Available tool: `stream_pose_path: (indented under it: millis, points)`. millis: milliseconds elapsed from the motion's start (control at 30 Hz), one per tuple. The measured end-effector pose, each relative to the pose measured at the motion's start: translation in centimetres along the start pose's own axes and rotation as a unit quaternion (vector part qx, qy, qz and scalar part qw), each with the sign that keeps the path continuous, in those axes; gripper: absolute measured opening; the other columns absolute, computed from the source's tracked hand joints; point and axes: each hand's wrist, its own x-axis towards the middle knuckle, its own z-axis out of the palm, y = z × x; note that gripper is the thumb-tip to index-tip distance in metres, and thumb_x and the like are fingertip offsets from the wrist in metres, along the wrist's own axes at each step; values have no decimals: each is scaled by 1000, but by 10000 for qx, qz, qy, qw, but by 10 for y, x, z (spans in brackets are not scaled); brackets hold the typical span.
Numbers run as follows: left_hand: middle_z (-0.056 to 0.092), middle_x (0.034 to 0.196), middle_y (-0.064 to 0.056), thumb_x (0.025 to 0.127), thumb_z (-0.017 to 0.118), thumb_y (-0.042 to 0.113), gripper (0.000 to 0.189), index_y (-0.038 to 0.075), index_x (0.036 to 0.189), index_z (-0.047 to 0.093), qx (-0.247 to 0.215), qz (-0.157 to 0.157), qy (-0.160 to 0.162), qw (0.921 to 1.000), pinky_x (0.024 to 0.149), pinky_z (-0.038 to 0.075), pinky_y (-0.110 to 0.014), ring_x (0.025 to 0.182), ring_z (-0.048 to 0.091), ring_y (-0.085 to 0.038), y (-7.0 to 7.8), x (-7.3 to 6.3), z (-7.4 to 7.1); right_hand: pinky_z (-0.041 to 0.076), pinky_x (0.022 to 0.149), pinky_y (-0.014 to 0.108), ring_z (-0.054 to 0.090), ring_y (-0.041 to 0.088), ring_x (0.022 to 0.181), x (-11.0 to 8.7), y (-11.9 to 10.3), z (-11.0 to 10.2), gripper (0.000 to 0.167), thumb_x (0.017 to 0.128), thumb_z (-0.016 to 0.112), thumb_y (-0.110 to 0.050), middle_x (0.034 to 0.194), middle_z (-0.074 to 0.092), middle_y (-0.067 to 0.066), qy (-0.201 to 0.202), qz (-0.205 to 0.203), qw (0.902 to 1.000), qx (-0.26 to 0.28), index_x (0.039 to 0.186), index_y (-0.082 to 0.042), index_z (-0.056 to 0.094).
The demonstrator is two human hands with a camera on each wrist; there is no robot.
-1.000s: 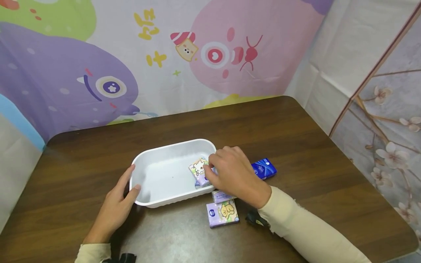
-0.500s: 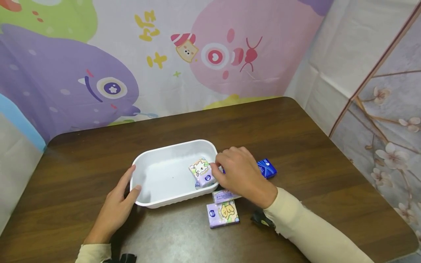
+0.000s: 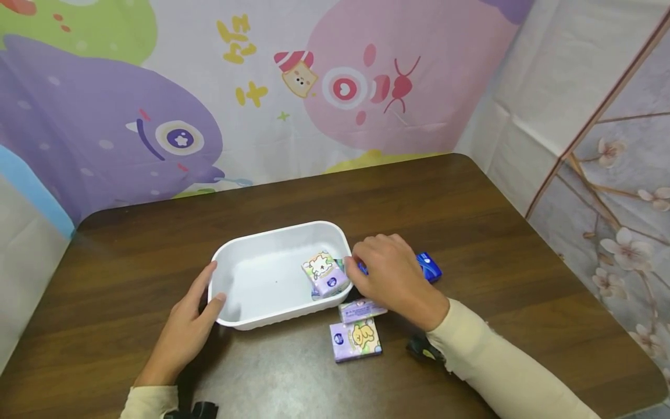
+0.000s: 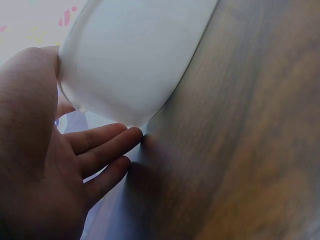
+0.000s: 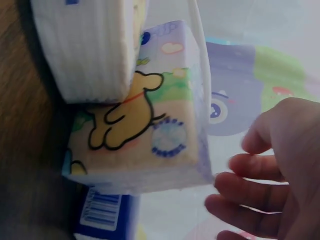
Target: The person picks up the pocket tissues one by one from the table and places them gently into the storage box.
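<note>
In the head view, my left hand (image 3: 183, 326) holds the left end of a white plastic tray (image 3: 251, 322), thumb over the rim and fingers along the outer wall. The left wrist view shows those fingers fairly straight beside the tray (image 4: 125, 65). My right hand (image 3: 392, 279) hovers just off the tray's right end, its fingers loosely bent with nothing between them, as the right wrist view shows. Inside the tray, a pocket tissue pack with a white cartoon figure (image 3: 324, 273) lies at the right end, partly on another pack that is mostly hidden.
A tissue pack with a yellow dog (image 3: 356, 340) lies in front of the tray's right end. Behind it is another purple tissue pack (image 3: 361, 310). A blue tissue pack (image 3: 429, 267) is partly hidden by the right hand. A patterned cloth (image 3: 272, 145) hangs behind the table (image 3: 445, 198).
My right hand has let go of the white-figure tissue pack in the tray and drawn back to the right. My left hand stays at the tray's left end.
</note>
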Motion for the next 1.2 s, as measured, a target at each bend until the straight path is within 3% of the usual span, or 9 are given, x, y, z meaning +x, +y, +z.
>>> stream_pose_path:
  millis: [167, 433, 733, 967, 1200]
  points:
    - [28, 162, -15, 105, 52, 34, 64, 31, 161, 22, 7, 40, 25, 10000, 106, 30, -69, 143, 31, -44, -1, -1, 0, 44, 64, 35, 53, 16, 64, -2, 5, 1, 22, 92, 65, -25, 68, 59, -3, 192, 35, 9998, 94, 72, -14, 65]
    - [29, 161, -14, 105, 52, 33, 64, 30, 161, 22, 37, 57, 35, 10000, 106, 30, -68, 143, 31, -44, -1, -1, 1, 46, 66, 36, 55, 16, 67, -6, 11, 2, 20, 92, 66, -26, 71, 61, -4, 34, 236, 9997, 79, 76, -13, 68]
    - [27, 163, -12, 105, 50, 36, 63, 32, 161, 21, -28, 5, -24, 10000, 107, 29, -68, 144, 30, -42, -1, 0, -1, 45, 62, 35, 56, 17, 68, -12, 23, 5, 17, 90, 65, -24, 72, 63, -5, 141, 342, 9993, 67, 77, -14, 69]
    - [26, 163, -12, 105, 50, 35, 63, 31, 161, 21, -12, -41, -38, 10000, 107, 29, -68, 144, 30, -42, -1, 0, -1, 44, 63, 36, 56, 17, 71, -14, 28, 6, 15, 89, 67, -25, 75, 63, -4, -69, 393, 9992, 89, 80, -14, 70]
    - [25, 163, -13, 105, 50, 35, 63, 30, 162, 20, -12, -55, -49, 10000, 107, 28, -69, 144, 29, -43, -1, 0, -1, 47, 69, 37, 57, 19, 78, -16, 29, 6, 15, 88, 69, -27, 82, 63, -2, -559, 359, 9978, 49, 87, -12, 73]
